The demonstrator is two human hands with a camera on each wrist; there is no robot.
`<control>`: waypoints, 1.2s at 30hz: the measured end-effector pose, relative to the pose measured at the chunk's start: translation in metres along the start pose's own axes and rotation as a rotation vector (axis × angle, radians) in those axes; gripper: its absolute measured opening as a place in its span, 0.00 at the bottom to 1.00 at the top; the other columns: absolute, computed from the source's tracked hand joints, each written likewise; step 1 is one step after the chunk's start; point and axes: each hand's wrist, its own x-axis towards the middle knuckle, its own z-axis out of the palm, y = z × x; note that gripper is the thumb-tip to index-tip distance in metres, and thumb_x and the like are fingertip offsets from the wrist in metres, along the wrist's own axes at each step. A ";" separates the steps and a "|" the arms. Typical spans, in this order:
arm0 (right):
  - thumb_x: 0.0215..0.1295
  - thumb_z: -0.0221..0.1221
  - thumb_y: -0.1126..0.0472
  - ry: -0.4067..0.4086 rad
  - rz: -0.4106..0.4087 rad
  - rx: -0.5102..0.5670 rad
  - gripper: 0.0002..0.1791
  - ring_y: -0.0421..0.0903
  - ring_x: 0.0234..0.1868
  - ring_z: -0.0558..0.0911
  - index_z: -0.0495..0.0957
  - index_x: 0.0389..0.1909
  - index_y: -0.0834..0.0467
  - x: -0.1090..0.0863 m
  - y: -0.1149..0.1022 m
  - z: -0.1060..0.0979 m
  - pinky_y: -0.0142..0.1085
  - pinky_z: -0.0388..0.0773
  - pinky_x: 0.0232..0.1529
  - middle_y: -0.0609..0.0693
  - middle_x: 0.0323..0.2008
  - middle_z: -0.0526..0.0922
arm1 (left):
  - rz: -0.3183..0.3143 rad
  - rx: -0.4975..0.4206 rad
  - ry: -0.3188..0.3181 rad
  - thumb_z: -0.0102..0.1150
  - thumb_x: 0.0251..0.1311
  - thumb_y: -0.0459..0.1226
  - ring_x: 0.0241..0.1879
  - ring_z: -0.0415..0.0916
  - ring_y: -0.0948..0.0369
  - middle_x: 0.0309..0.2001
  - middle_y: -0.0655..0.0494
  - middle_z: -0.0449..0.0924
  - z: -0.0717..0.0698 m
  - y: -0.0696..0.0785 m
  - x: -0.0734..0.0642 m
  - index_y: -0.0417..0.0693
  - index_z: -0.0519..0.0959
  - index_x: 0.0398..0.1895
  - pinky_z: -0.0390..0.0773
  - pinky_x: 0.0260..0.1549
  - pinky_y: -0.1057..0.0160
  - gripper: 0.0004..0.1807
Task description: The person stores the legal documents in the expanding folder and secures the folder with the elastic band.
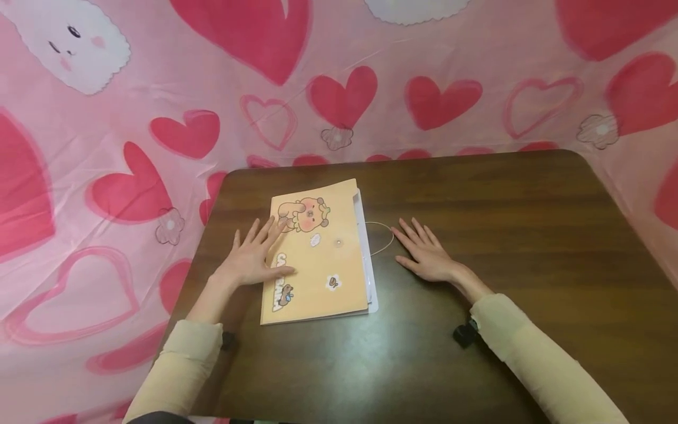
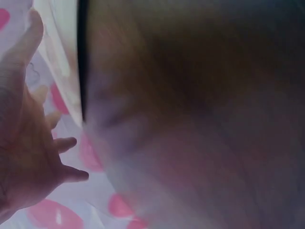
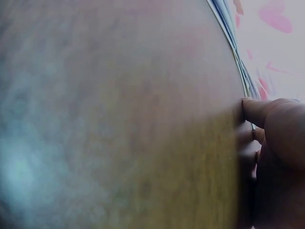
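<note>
A yellow file folder (image 1: 318, 259) with cartoon bear pictures lies closed on the dark wooden table, turned sideways. White inner pages (image 1: 369, 265) show along its right edge, and a thin elastic loop (image 1: 391, 235) sticks out from that side. My left hand (image 1: 251, 259), fingers spread, is over the folder's left edge, its thumb across the cover. In the left wrist view that hand (image 2: 28, 143) has its fingers apart beside the folder's edge. To the right of the folder my right hand (image 1: 426, 253) is flat with straight fingers, its fingertips right by the loop. Neither hand grips anything.
The brown wooden table (image 1: 503, 224) reaches far to the right of the folder and has rounded back corners. A pink cloth (image 1: 212, 70) with red hearts hangs behind it and along its left side. A dark wrist device (image 1: 466, 333) shows under the right sleeve.
</note>
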 end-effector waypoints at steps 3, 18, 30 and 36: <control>0.87 0.54 0.51 -0.003 0.005 0.001 0.42 0.66 0.91 0.30 0.46 0.91 0.57 0.000 0.001 0.000 0.67 0.27 0.88 0.60 0.91 0.36 | -0.016 -0.027 -0.048 0.65 0.60 0.76 0.90 0.32 0.32 0.93 0.50 0.35 0.002 -0.008 -0.001 0.68 0.38 0.93 0.33 0.76 0.11 0.67; 0.80 0.62 0.57 0.117 -0.039 0.119 0.37 0.74 0.89 0.44 0.64 0.83 0.66 -0.001 -0.005 -0.010 0.73 0.38 0.87 0.72 0.87 0.51 | -0.041 -0.021 -0.081 0.63 0.58 0.79 0.90 0.34 0.33 0.93 0.55 0.33 0.010 -0.014 0.001 0.72 0.41 0.92 0.41 0.77 0.13 0.66; 0.74 0.68 0.66 0.099 -0.070 0.194 0.25 0.81 0.86 0.35 0.82 0.70 0.60 0.010 -0.017 -0.013 0.80 0.26 0.82 0.77 0.85 0.50 | -0.030 -0.028 -0.092 0.63 0.59 0.78 0.90 0.30 0.34 0.93 0.57 0.31 0.010 -0.015 0.004 0.71 0.41 0.92 0.37 0.78 0.13 0.66; 0.68 0.74 0.65 0.241 0.036 0.221 0.08 0.81 0.87 0.42 0.85 0.41 0.62 0.032 -0.038 0.007 0.80 0.30 0.82 0.74 0.83 0.61 | -0.038 -0.034 -0.111 0.63 0.59 0.77 0.90 0.30 0.34 0.93 0.56 0.31 0.008 -0.018 0.000 0.70 0.41 0.92 0.37 0.78 0.13 0.66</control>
